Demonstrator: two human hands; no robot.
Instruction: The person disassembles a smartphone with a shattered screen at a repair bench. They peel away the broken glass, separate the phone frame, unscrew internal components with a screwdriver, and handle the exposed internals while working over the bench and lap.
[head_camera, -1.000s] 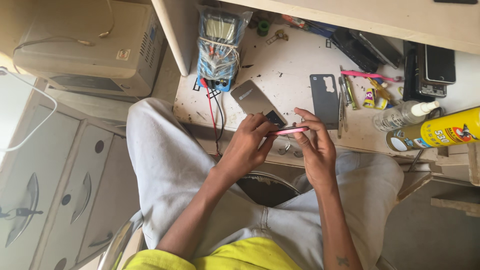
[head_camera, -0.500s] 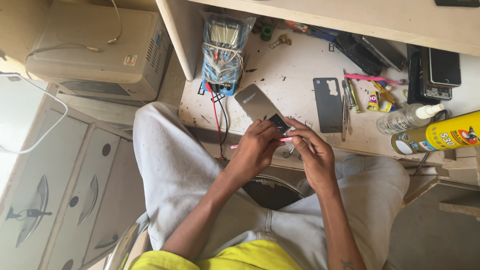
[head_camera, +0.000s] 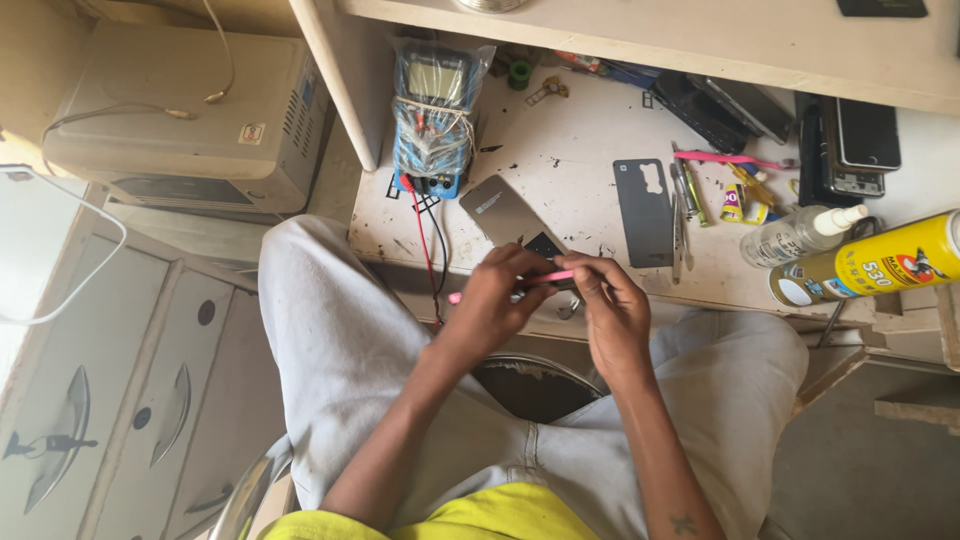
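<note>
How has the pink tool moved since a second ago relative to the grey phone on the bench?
Yes. The pink tool has swung toward the person's left hand; its tip now juts past that hand, away from the grey phone.

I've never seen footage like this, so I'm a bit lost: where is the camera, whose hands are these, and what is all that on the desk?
The camera sits on the person's head and looks down, so you see their own lap and arms. There is no machine here, just two bare hands. The left hand and the right hand together hold a thin pink tool against the lower end of a grey phone at the edge of a white, stained desk. Nearby lie a blue multimeter with red and black leads, a separate grey back cover, a yellow spray can and a small clear bottle. A beige box stands to the left.
</note>
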